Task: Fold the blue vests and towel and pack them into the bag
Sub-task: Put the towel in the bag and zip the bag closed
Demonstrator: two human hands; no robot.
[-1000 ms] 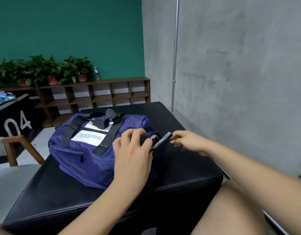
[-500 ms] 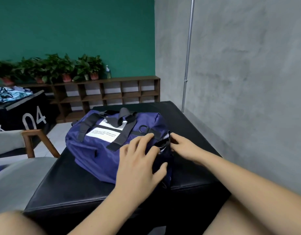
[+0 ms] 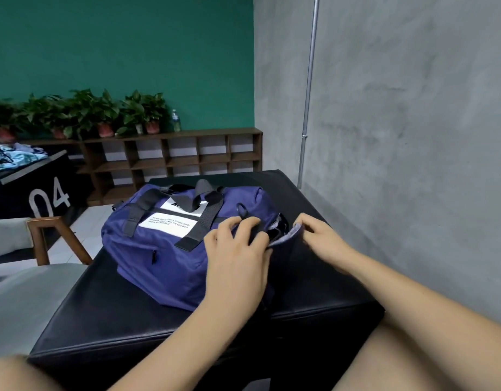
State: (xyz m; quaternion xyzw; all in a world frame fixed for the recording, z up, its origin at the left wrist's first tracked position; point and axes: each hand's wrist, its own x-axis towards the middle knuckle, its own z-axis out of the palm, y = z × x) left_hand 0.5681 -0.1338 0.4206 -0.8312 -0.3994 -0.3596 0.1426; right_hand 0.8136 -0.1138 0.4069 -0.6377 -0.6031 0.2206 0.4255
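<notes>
While atop the bag [image 3: 159,249], left hand [image 3: 238,252].

Nearer the person than the left hand [image 3: 235,251], bare worktop [image 3: 116,311] lies open. Left of that hand and beyond it, the bag [image 3: 159,249] blocks the way. Right of the right hand [image 3: 321,239], a narrow strip of worktop ends at the grey wall [image 3: 413,136].

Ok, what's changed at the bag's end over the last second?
The right hand, pinching the end flap, pushed it nearly shut, then pulled it back out to the right. The left hand still grips the bag at that end; it sits unmoved on the table.
</notes>
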